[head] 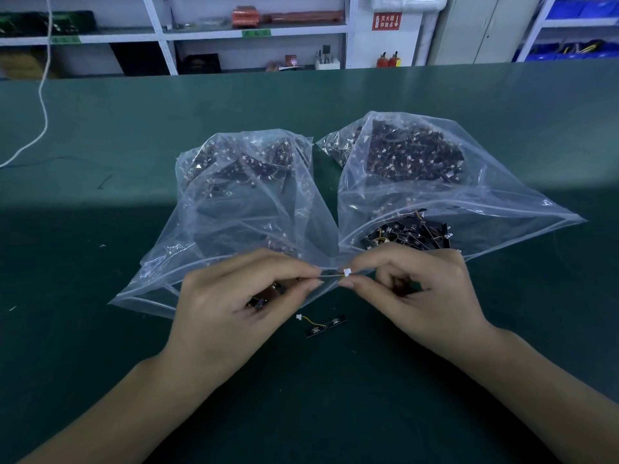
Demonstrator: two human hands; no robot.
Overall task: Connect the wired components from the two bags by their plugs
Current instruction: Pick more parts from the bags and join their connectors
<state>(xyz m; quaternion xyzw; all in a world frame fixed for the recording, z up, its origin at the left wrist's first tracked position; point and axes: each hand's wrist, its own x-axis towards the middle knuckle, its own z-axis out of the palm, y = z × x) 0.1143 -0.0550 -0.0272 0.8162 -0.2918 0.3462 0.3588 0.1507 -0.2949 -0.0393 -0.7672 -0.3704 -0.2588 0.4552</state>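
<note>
Both hands' grips, left (pixel 234 296) and right (pixel 412 289), pinch a white plug (pixel 347 272) (its join hidden by fingertips).

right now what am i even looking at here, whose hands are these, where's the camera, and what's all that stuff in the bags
There is no machine here. A person is working with bare hands, and the single picture comes from a camera worn on their head, looking forward and down at a green table.

Two clear plastic bags lie open on it: the left bag and the right bag. Both hold many small dark circuit boards with thin wires and white plugs.

The left hand and the right hand meet in front of the bags. Their fingers pinch a thin wire and a small white plug between them; whether two plugs are already joined is too small to tell. The left hand also seems to hold a dark board in its palm.

One loose wired board lies on the table below the hands. Shelves stand behind.
</note>
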